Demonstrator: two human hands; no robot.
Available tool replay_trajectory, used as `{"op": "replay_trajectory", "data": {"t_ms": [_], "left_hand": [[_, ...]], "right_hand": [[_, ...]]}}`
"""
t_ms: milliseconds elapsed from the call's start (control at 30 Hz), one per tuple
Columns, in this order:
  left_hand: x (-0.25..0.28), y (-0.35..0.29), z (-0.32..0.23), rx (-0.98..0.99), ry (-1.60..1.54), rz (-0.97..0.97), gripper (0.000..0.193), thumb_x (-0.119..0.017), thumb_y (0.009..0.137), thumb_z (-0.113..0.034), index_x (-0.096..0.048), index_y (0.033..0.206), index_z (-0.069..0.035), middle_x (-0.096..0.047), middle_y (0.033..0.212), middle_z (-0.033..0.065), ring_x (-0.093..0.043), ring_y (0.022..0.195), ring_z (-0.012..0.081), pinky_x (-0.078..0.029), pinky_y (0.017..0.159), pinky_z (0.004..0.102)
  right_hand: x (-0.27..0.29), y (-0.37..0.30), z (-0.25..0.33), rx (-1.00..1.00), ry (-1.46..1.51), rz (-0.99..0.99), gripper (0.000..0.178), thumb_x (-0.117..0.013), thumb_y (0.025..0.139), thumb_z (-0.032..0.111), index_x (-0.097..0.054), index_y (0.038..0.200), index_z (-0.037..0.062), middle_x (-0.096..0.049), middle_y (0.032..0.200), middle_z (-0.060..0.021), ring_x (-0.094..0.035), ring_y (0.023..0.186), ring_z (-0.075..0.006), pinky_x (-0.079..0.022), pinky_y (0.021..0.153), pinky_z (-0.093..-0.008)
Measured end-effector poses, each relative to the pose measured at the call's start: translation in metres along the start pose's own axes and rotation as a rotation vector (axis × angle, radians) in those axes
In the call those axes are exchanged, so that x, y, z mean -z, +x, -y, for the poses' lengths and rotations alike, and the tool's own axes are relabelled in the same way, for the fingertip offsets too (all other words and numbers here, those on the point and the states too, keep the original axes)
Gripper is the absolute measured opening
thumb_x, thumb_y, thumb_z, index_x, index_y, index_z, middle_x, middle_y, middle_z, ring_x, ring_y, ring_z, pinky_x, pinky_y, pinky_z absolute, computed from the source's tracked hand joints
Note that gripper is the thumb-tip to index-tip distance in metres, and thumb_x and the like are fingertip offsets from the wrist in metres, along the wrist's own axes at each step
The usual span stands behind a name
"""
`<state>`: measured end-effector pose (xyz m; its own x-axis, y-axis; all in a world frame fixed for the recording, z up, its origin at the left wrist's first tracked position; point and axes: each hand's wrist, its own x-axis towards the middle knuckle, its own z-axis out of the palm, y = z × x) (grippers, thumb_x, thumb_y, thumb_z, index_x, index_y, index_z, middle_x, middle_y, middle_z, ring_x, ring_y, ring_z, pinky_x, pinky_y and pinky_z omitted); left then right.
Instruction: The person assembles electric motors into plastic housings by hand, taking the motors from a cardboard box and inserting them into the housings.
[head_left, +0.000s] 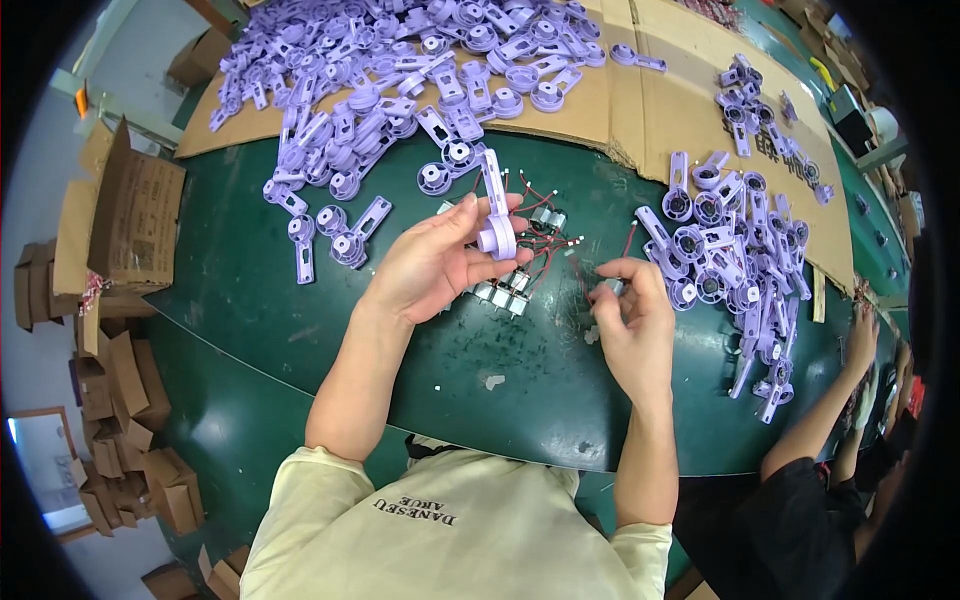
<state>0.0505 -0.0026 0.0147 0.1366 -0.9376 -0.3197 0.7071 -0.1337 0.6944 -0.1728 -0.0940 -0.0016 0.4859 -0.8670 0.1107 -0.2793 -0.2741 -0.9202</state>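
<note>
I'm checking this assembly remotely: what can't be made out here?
Head view only:
- Right hand: what its grip holds; fingers curl over it.
- Small motors: partly hidden behind the left hand and its purple part; too small to count.
- Co-worker's hand: at the rim, warped and blurred.

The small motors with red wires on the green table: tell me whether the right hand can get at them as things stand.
Probably yes. The right hand hovers just beside the small motors on the green table, with nothing between them; it seems to pinch one small part already, which could hinder it.

One head-worn fisheye camera looks steeply down, close over the green table (pixel 250 290).
</note>
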Motion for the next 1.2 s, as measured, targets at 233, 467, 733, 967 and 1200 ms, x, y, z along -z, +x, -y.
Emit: {"op": "replay_trajectory", "data": {"t_ms": [233,467,733,967,1200], "left_hand": [[-0.005,-0.001,0.013,-0.080,0.237,0.042,0.046,-0.057,0.098,-0.021,-0.046,0.137,0.001,-0.061,0.122,0.0177,-0.064,0.109,0.0290,-0.055,0.094,0.0376],[-0.009,0.001,0.020,-0.039,0.188,0.119,0.044,-0.055,0.098,-0.015,-0.045,0.137,0.003,-0.055,0.132,0.0166,-0.060,0.116,0.0317,-0.054,0.096,0.0437],[-0.016,0.000,0.027,-0.057,0.155,0.078,0.031,-0.055,0.098,-0.010,-0.048,0.127,-0.001,-0.060,0.121,0.0107,-0.062,0.110,0.0206,-0.055,0.094,0.0378],[-0.020,-0.002,0.028,-0.060,0.245,0.095,0.028,-0.055,0.098,-0.010,-0.048,0.124,-0.002,-0.062,0.116,0.0123,-0.063,0.106,0.0203,-0.055,0.093,0.0372],[-0.024,0.001,0.038,-0.063,0.236,0.120,0.028,-0.053,0.098,-0.007,-0.046,0.125,-0.004,-0.061,0.116,0.0110,-0.062,0.106,0.0181,-0.055,0.092,0.0355]], "right_hand": [[-0.011,-0.010,0.011,-0.071,0.515,0.089,0.025,-0.056,0.097,0.005,-0.046,0.119,-0.0017,-0.067,0.098,-0.0103,-0.064,0.080,-0.0116,-0.051,0.067,-0.0227],[-0.015,-0.015,0.016,-0.053,0.313,-0.025,0.008,-0.065,0.092,0.006,-0.060,0.094,0.0005,-0.068,0.078,-0.0046,-0.059,0.064,-0.0073,-0.048,0.057,-0.0231],[-0.016,-0.016,0.020,0.056,0.006,-0.050,0.012,-0.072,0.084,0.006,-0.061,0.081,0.0020,-0.061,0.068,-0.0053,-0.052,0.055,-0.0102,-0.042,0.051,-0.0264],[-0.016,-0.017,0.022,0.060,-0.024,-0.028,0.011,-0.071,0.083,0.005,-0.061,0.083,0.0020,-0.062,0.069,-0.0072,-0.055,0.055,-0.0152,-0.045,0.053,-0.0295],[-0.022,-0.015,0.018,0.127,-0.017,-0.132,0.009,-0.071,0.084,0.004,-0.064,0.090,0.0016,-0.061,0.075,-0.0085,-0.057,0.060,-0.0151,-0.045,0.054,-0.0288]]}}
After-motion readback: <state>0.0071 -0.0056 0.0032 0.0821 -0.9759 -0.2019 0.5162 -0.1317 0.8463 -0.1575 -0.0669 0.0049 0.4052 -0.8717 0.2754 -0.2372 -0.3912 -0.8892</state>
